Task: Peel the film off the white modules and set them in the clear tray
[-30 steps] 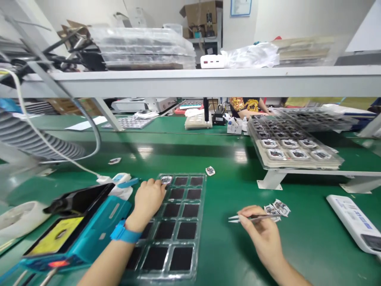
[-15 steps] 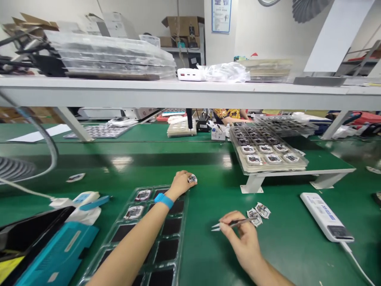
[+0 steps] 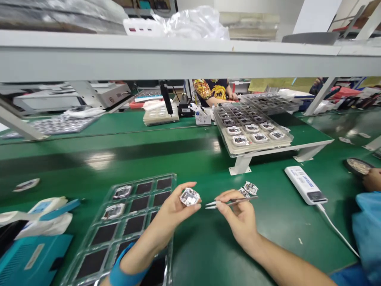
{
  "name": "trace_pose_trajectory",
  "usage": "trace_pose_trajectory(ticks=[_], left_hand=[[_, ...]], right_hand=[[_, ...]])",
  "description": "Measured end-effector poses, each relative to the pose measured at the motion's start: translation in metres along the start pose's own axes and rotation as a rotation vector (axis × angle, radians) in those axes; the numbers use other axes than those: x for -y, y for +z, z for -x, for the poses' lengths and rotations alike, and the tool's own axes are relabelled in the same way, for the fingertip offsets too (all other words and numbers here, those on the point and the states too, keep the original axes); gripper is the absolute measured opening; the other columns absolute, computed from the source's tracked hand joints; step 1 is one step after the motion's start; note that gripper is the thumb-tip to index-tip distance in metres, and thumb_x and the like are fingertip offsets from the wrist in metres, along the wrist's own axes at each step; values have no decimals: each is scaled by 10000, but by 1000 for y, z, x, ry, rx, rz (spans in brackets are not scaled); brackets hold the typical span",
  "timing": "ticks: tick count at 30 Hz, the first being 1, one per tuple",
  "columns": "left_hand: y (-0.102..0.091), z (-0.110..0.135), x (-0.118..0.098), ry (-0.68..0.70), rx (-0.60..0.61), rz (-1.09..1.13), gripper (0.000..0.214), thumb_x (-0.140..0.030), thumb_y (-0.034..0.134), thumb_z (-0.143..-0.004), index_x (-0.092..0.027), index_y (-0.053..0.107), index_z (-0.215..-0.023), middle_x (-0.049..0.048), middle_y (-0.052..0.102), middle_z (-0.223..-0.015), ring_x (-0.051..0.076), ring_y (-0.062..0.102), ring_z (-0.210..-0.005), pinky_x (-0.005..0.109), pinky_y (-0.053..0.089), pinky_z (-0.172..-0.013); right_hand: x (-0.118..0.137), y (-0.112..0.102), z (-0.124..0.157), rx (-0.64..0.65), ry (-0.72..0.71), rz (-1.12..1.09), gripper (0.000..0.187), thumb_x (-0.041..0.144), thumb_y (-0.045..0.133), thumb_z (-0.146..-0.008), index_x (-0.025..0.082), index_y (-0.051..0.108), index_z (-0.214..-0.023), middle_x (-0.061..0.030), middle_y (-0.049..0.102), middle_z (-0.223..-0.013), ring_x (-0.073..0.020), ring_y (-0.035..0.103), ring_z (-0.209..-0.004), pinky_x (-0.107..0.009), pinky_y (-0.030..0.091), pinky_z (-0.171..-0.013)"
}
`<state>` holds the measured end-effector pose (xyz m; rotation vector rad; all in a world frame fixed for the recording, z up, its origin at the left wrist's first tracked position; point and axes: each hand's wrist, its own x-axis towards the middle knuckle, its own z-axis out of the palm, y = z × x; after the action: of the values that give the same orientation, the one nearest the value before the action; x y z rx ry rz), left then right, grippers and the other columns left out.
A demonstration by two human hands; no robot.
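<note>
My left hand (image 3: pixel 174 207) pinches a small shiny square part (image 3: pixel 189 196) between thumb and fingers, held up above the green table. My right hand (image 3: pixel 239 214) grips a pair of metal tweezers (image 3: pixel 229 203) whose tips point left, just short of the part. A clear compartment tray (image 3: pixel 127 222) lies under my left forearm; two of its far-left pockets hold parts (image 3: pixel 122 192), the others show dark. A few loose parts (image 3: pixel 248 189) lie on the table just beyond my right hand.
A raised white stand carries stacked trays of parts (image 3: pixel 253 133) at the back right. A white device with a cable (image 3: pixel 305 190) lies to the right. A teal machine (image 3: pixel 26 256) sits at the lower left. Another person's blue sleeve (image 3: pixel 367 230) is at the right edge. A grey shelf (image 3: pixel 178 57) runs overhead.
My left hand picked up the loose part from the table beyond the tray and brought it back toward me, up to the tweezer tips. The camera tilted down and to the right.
</note>
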<state>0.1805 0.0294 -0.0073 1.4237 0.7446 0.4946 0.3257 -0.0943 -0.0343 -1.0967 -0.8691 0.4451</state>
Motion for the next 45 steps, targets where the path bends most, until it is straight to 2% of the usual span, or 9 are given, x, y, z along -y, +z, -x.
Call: trace_pose_trajectory(ticks=[3,8,16,25,32,40,42,45], left_hand=[[9,20,9,-109,101,157,552,-270,799,-727,-226,572,-1228,26,693,-936,164,631,-814,264,503,-718],[19,27,30,-125,172,97,490,-303,805,-699,-212,545,-1105,-27,646,-762,157,610,-632,253,489,-535],[21,29,36,-49,142,-77,333,-311,741,-723,-214,573,-993,17,716,-844,212,669,-799,315,519,-722],[21,28,38,-40,99,-119,308,-317,742,-710,-208,584,-951,23,714,-823,212,656,-757,302,483,-670],[21,29,36,-38,88,-137,303,-329,739,-708,-207,574,-931,10,701,-791,203,647,-736,297,478,-658],[24,29,36,-60,69,-83,306,-339,754,-696,-222,547,-889,-16,665,-748,186,629,-708,283,481,-635],[25,28,36,-69,68,-38,328,-335,766,-686,-225,542,-899,-18,656,-752,183,623,-713,286,483,-650],[23,28,33,-82,81,58,391,-323,801,-658,-224,554,-944,-9,657,-808,180,619,-750,287,487,-690]], right_hand=[[1,-1,-2,-9,5,-6,98,158,724,-839,246,691,-867,-1,721,-867,-161,696,-842,-274,549,-779],[-5,2,-1,73,50,34,72,185,730,-832,230,684,-865,-9,720,-851,-167,695,-812,-295,549,-759],[-8,6,4,97,106,104,67,239,744,-820,221,681,-828,-20,737,-805,-178,706,-766,-316,565,-732],[-6,6,6,108,44,106,52,203,736,-830,229,693,-842,-28,743,-822,-191,717,-794,-327,573,-751],[-7,5,7,120,46,163,58,263,742,-838,225,701,-824,-40,751,-812,-203,712,-783,-352,569,-758],[-5,9,9,209,-88,186,70,268,767,-838,252,730,-781,-35,786,-779,-227,728,-744,-415,534,-774],[-4,10,9,213,-84,195,77,275,780,-829,259,739,-766,-37,789,-777,-232,723,-760,-429,531,-795],[-4,8,5,166,6,144,100,325,781,-822,249,731,-780,-46,780,-807,-232,715,-800,-421,547,-804]])
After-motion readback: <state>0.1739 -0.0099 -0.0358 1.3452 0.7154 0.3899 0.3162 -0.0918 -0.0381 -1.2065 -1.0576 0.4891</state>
